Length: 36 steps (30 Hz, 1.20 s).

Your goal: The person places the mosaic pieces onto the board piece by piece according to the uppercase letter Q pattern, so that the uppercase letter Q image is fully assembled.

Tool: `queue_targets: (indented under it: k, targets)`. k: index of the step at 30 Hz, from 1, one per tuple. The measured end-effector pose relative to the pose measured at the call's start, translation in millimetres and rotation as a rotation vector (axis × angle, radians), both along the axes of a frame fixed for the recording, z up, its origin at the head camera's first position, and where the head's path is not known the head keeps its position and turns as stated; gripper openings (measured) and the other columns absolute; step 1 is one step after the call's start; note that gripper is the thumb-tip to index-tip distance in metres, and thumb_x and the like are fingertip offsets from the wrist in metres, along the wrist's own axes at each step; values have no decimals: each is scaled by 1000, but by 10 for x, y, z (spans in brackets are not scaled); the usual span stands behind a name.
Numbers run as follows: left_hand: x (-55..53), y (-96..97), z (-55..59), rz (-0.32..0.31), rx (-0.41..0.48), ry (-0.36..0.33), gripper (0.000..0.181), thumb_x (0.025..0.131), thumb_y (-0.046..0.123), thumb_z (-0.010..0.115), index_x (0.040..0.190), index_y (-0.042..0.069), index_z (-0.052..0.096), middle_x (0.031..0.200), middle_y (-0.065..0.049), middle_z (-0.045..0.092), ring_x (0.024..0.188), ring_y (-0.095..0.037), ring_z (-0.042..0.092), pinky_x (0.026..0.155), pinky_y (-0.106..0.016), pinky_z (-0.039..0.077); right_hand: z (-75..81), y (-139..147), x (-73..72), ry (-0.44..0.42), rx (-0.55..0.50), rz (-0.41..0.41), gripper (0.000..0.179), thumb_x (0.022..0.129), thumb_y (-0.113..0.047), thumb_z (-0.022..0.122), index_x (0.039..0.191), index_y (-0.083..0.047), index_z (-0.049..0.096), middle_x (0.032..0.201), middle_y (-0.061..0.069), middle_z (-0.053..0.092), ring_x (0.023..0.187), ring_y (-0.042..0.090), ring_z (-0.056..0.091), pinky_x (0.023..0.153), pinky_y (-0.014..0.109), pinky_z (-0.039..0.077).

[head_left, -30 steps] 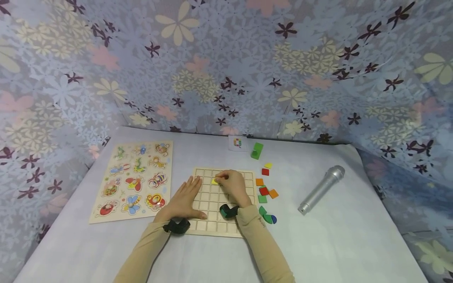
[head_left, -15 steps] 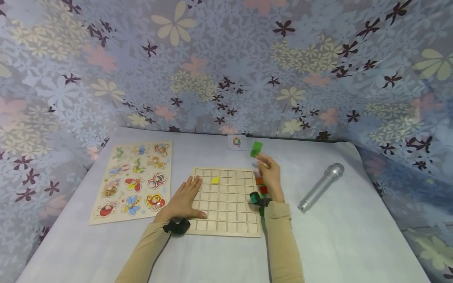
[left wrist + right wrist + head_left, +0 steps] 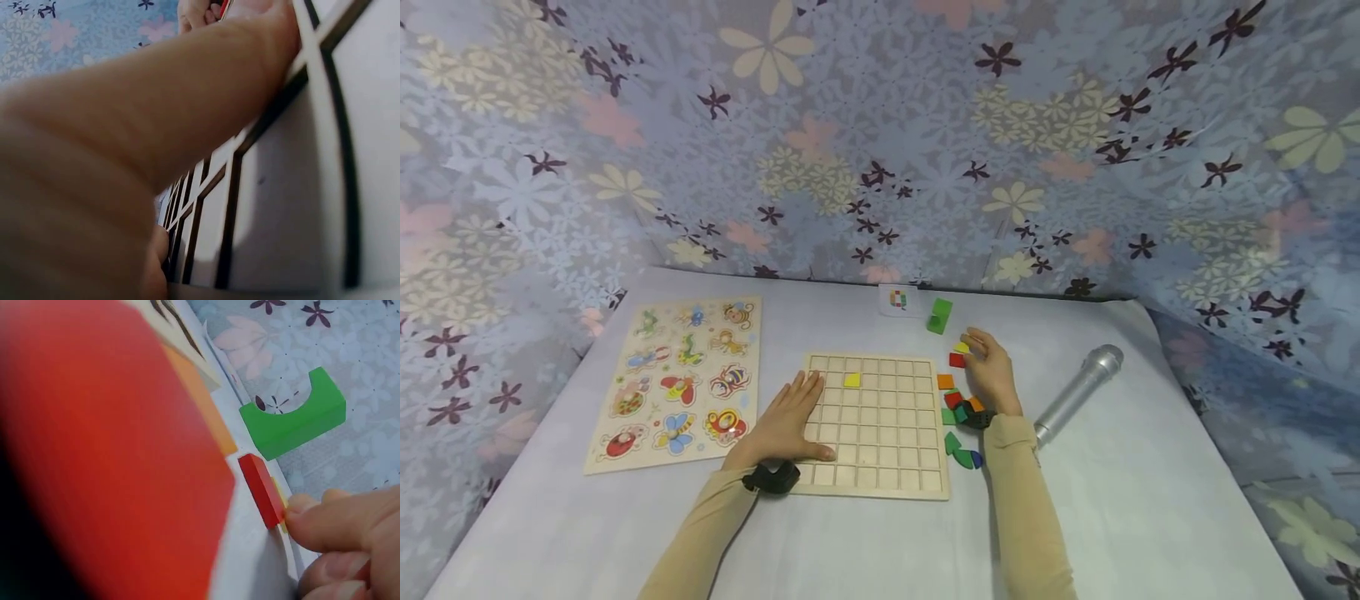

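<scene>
My left hand point(image 3: 788, 421) lies flat with spread fingers on the left side of a wooden grid board point(image 3: 898, 433). The left wrist view shows the board's raised grid lines point(image 3: 234, 187) close up. A yellow tile point(image 3: 852, 380) sits in a cell near the board's top. My right hand point(image 3: 991, 367) is right of the board, its thumb and fingertips at the edges of another yellow piece point(image 3: 961, 347). Beside that piece lies a small red square point(image 3: 260, 490). A green arch-shaped block point(image 3: 300, 425) stands just beyond, also visible in the head view.
Orange point(image 3: 945, 382), red point(image 3: 952, 400) and green point(image 3: 953, 442) pieces lie along the board's right edge. A silver microphone point(image 3: 1078, 392) is farther right. An insect peg puzzle point(image 3: 677, 383) lies at left, and a pattern card point(image 3: 898, 300) at the back.
My right hand has left the yellow tile on the board and moved right, first near the green block, then to the loose yellow piece. My left hand has stayed put.
</scene>
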<state>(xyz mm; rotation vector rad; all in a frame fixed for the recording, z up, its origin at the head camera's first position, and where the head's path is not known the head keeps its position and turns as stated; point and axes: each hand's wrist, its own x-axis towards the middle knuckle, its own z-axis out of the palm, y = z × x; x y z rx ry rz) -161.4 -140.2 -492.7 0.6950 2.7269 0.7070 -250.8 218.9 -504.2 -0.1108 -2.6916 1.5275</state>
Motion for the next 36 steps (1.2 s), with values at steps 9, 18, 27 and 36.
queue_targets:
  k: [9,18,27,36]
  targets:
    - [4,25,-30,-13,-3,4,119,73,52,77,153,-4,9,162,-21,5,150,-41,-1,122,-56,6,-1,-95,204,68,195,-171,29,92,-7,59,120,-5,66,116,17,69,95,35,62,82,44,51]
    - [13,5,-36,13,0,1,118,73,52,78,153,-3,11,163,-20,5,151,-39,-1,123,-55,5,63,-120,313,48,220,-138,27,89,-12,59,113,-2,66,100,17,69,79,25,58,68,29,47]
    - [20,-5,-12,9,3,4,119,72,52,78,153,-3,11,162,-20,6,151,-40,0,123,-55,5,98,76,372,-24,155,-42,44,86,-6,63,130,-6,59,124,18,65,103,32,57,73,28,45]
    - [10,1,-14,10,-1,4,119,72,52,78,153,-3,11,162,-20,6,151,-40,0,123,-55,5,199,-20,388,-45,310,-52,27,89,-8,64,115,-2,67,109,22,68,81,27,58,67,31,50]
